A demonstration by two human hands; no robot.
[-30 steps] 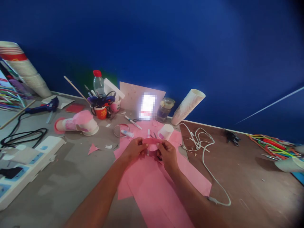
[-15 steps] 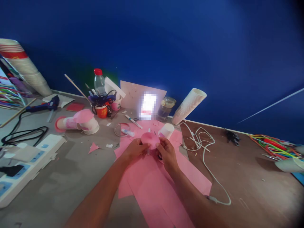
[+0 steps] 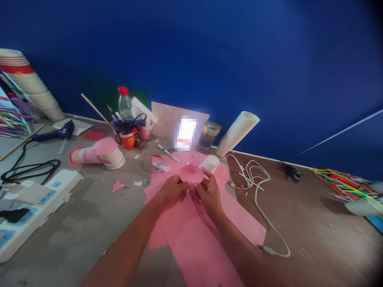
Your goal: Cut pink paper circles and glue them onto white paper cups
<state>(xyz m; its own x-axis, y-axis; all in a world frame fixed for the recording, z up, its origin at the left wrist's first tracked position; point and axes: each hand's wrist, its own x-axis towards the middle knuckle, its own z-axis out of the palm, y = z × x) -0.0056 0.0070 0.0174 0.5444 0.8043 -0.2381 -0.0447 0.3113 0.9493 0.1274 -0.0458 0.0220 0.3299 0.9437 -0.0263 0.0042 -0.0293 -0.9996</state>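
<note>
The pink disc [image 3: 191,174] is held up just above the surface [image 3: 89,223], its face tilted toward the camera, between the two hands at the middle of the view. The left hand [image 3: 172,189] pinches its lower left edge with thumb and fingers [image 3: 184,184] pressed together. The right hand [image 3: 209,193] grips the lower right edge the same way. A thin pale piece shows under the disc between the hands, but I cannot tell what it is.

The step in hand looks like fitting or pressing the disc onto whatever sits below it. Going on from here calls for an even grip on both sides, so the thin paper does not crease or slip.

Under the wrists lie pink sheets [image 3: 191,239]. An upturned white cup [image 3: 209,163] stands just beyond the disc, with a tape ring [image 3: 152,163] and a marker [image 3: 168,153] to the left. A white cable [image 3: 263,215] trails to the right, and a cup stack [image 3: 236,133] leans at the wall.
</note>
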